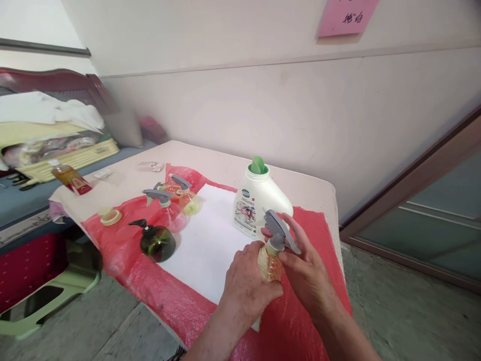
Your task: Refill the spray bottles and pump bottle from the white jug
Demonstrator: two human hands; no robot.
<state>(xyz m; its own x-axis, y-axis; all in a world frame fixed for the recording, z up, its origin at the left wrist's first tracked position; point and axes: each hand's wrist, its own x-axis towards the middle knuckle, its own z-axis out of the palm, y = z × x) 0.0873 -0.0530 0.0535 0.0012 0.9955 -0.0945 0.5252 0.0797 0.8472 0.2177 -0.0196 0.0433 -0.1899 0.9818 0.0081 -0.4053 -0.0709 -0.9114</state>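
My left hand [246, 276] is wrapped round the clear amber body of a small spray bottle [268, 265], close to the table's front right. The bottle stands nearly upright in my grip, with a grey trigger head on top. At the collar, my right hand [313, 268] has its thumb and fingers closed about the trigger head, one finger raised behind it. Just behind the bottle stands a white detergent jug [250, 190], uncapped, with a green spout in its mouth. Some of the jug's lower right side is hidden by my right hand and the trigger head.
On red plastic sheeting [139, 276] and white paper [203, 235] stand a dark green pump bottle [160, 244], a pink spray bottle [173, 216] and a yellowish one [191, 203]. A pale cap [110, 216] and a drink bottle [69, 178] sit left. A wall rises behind.
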